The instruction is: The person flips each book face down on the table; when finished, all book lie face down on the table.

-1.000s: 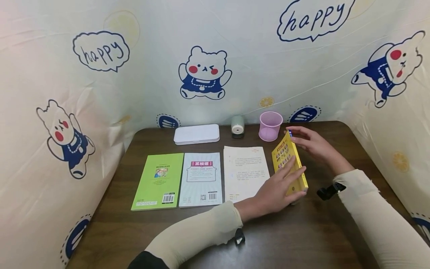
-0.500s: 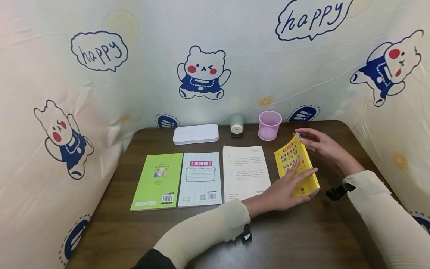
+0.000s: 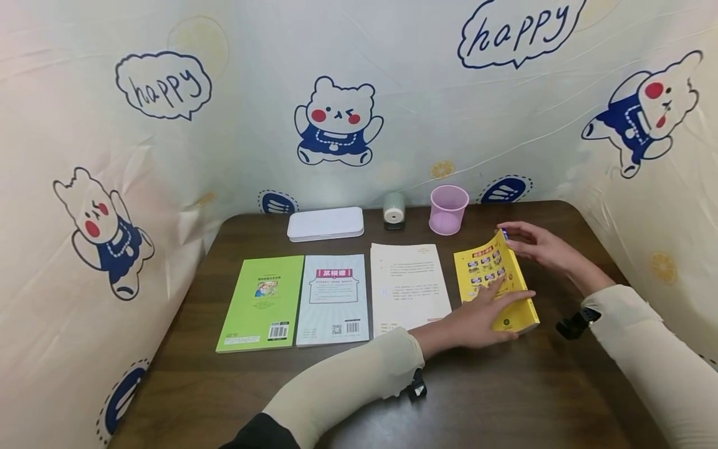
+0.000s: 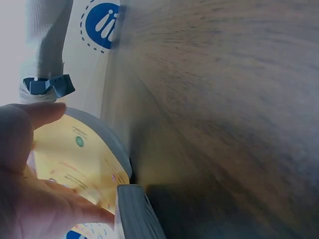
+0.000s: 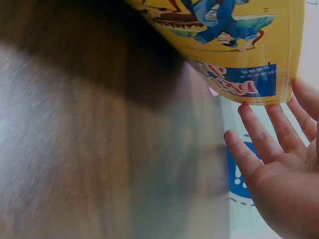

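Observation:
A yellow book (image 3: 482, 265) stands tilted at the right of the row, its cover bowed. My left hand (image 3: 479, 318) lies spread over the lower cover, holding it by the spine edge and the bottom edge. At the top spine corner, my right hand (image 3: 541, 246) holds the book between thumb and fingertips. In the right wrist view, its illustrated front (image 5: 224, 30) faces the camera. The bottom edge shows near the fingers in the left wrist view. Left of it, a cream printed book (image 3: 409, 284), a pale blue book (image 3: 335, 312) and a green book (image 3: 263, 324) lie flat.
Along the back of the brown table (image 3: 477, 399) stand a white flat case (image 3: 325, 224), a small green-and-white device (image 3: 394, 209) and a pink cup (image 3: 449, 212). A patterned curtain (image 3: 247, 125) encloses the table's back and sides.
The yellow book has shifted right and leaned lower, showing more of its back cover. Both hands moved right along with it, the right one also slightly nearer. The other books stayed put.

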Available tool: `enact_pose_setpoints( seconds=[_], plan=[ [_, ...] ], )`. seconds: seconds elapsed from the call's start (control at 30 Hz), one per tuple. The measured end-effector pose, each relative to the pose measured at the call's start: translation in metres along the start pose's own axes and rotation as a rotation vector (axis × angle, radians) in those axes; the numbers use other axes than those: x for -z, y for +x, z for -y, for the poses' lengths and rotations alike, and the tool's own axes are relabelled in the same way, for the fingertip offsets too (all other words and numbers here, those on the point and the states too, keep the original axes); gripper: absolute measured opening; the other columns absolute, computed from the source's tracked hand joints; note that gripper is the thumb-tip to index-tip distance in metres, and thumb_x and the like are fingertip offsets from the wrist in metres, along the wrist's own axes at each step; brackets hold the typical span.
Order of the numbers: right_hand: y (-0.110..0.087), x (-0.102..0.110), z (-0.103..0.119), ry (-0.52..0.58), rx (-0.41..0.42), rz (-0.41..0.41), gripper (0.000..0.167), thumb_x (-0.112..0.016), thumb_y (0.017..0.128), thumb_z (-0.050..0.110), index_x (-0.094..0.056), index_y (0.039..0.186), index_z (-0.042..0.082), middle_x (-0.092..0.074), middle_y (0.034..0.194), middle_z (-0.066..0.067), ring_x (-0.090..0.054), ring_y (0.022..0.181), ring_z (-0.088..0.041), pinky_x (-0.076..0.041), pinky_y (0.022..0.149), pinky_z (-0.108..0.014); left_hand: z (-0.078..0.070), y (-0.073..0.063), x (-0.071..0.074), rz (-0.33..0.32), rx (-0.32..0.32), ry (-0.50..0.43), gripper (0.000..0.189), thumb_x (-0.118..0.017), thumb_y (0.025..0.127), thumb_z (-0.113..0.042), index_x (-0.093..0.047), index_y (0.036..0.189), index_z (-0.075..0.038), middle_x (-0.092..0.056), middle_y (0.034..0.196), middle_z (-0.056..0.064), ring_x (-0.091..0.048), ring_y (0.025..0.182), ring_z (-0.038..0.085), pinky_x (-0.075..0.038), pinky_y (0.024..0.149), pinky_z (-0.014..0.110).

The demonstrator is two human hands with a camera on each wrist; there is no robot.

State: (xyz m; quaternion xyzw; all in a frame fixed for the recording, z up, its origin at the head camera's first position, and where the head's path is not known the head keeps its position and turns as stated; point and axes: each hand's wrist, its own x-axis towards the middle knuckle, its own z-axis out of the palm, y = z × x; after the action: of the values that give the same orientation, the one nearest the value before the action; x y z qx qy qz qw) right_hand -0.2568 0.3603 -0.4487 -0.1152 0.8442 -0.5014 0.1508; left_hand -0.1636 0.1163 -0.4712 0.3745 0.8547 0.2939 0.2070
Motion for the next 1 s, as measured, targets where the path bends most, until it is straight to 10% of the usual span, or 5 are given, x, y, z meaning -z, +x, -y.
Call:
enact_pose_setpoints(
  seconds=[0.37,0.57,0.8,1.0],
  plan=[
    [-0.003,-0.001,-0.016,-0.001,-0.03,0.028,0.065,-0.059,0.106,0.031,-0.031,0.159,0.004,-0.038,0.159,-0.027,-0.054,0.13,-0.021,-0.056,0.099,-0.032,-0.006,0.002,-0.003,0.104,0.091,0.097,0.088,-0.07,0.095,-0.05,-0.007,0.155,-0.066,-0.002,0.174,-0.006,-0.009,0.159,0.036,-0.027,0.12,0.063],
    [-0.001,0.001,-0.022,0.026,-0.079,0.041,0.065,-0.058,0.107,0.028,-0.029,0.16,0.005,-0.037,0.16,-0.028,-0.056,0.124,-0.007,-0.056,0.098,-0.032,-0.005,-0.001,-0.003,0.149,0.094,0.203,0.082,-0.065,0.096,-0.056,-0.015,0.161,-0.053,-0.004,0.174,-0.005,-0.006,0.159,0.036,-0.022,0.123,0.06],
    [0.002,0.001,-0.022,-0.053,-0.077,0.064,0.062,-0.055,0.108,0.025,-0.03,0.159,0.0,-0.039,0.157,-0.033,-0.052,0.135,-0.044,-0.054,0.102,-0.049,-0.001,0.0,-0.006,0.183,0.08,0.301,0.071,-0.067,0.098,-0.048,-0.032,0.159,-0.046,-0.007,0.174,-0.003,-0.005,0.158,0.036,-0.025,0.123,0.057],
    [0.005,0.0,-0.023,-0.192,-0.067,0.073,0.06,-0.055,0.108,0.022,-0.033,0.158,-0.004,-0.043,0.153,-0.034,-0.051,0.134,-0.048,-0.049,0.106,-0.059,-0.002,-0.002,-0.008,0.188,0.117,0.362,0.065,-0.058,0.106,-0.023,-0.03,0.157,-0.052,-0.009,0.173,-0.009,-0.008,0.159,0.03,-0.026,0.124,0.048]
  ],
)
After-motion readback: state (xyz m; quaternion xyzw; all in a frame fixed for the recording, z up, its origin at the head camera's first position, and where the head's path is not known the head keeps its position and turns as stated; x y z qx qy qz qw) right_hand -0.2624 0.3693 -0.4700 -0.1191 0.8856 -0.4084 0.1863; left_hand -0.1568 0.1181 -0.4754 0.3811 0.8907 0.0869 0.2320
